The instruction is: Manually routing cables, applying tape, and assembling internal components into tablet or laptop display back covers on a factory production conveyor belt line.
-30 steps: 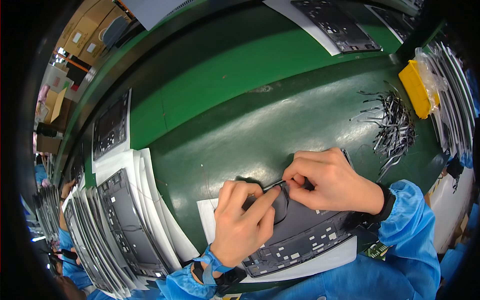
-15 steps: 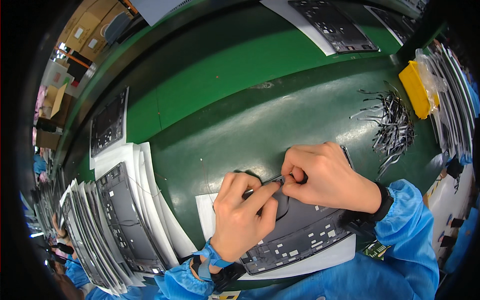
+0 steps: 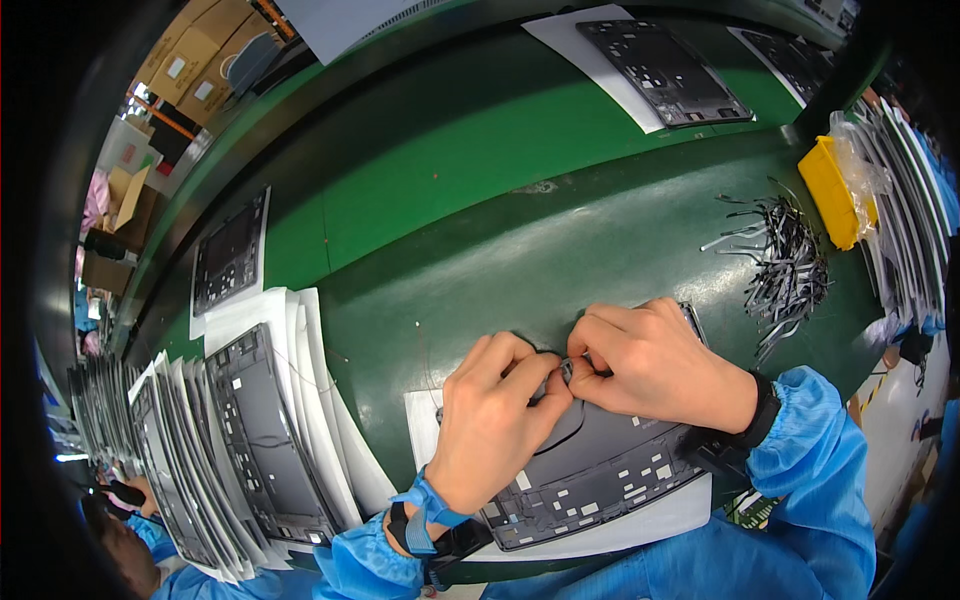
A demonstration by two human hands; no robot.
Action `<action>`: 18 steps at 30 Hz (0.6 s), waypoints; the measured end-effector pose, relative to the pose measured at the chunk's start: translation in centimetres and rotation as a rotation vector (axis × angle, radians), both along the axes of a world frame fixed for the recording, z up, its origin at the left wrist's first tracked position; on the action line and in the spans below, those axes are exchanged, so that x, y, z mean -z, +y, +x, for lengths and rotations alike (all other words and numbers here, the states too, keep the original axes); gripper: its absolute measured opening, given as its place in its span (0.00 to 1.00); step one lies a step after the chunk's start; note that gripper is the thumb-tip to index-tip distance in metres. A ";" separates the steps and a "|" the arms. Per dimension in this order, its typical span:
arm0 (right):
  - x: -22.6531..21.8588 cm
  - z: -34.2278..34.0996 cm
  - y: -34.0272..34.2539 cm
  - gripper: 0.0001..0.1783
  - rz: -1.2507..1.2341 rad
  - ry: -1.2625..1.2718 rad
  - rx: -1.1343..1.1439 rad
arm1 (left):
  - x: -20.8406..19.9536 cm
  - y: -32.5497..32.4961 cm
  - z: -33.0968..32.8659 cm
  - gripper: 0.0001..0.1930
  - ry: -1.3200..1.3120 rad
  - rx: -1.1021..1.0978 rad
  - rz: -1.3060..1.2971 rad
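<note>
My left hand [image 3: 500, 415] and my right hand [image 3: 655, 365] meet over the far edge of a dark grey device housing [image 3: 610, 480]. Both are closed in a pinch, fingertips nearly touching, on a small dark part [image 3: 566, 371] whose kind I cannot make out. Below the left thumb, a thin black cable [image 3: 574, 432] curves across the housing. Small white pads dot the housing's near side, and its far side is partly covered by my hands. A white paper sheet [image 3: 690, 503] lies under it.
To the left, a stack of similar housings [image 3: 265, 430] is interleaved with white paper. A tangled heap of black and silver strips [image 3: 785, 265] lies at the right, near a yellow bin [image 3: 828, 190]. Further housings [image 3: 670, 75] rest on the green surface beyond.
My left hand has shifted slightly right, its thumb and index now pinching beside the right fingertips. A small dark part shows between them. The view has tilted a little.
</note>
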State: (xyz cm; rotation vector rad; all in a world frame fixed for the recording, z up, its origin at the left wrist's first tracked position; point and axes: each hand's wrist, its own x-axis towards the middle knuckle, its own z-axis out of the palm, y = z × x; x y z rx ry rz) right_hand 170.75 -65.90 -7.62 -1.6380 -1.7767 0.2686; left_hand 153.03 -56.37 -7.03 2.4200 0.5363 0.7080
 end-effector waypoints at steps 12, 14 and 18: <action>0.0 0.5 -0.5 0.08 0.050 -0.005 -0.053 | 0.7 -0.3 0.5 0.09 -0.030 -0.002 0.057; 0.0 0.5 -0.6 0.08 0.058 -0.025 -0.060 | 0.7 -0.4 0.3 0.08 -0.035 0.008 0.043; 0.0 0.2 -0.6 0.07 0.024 -0.036 -0.071 | 0.2 -0.6 -0.6 0.08 0.011 0.000 0.022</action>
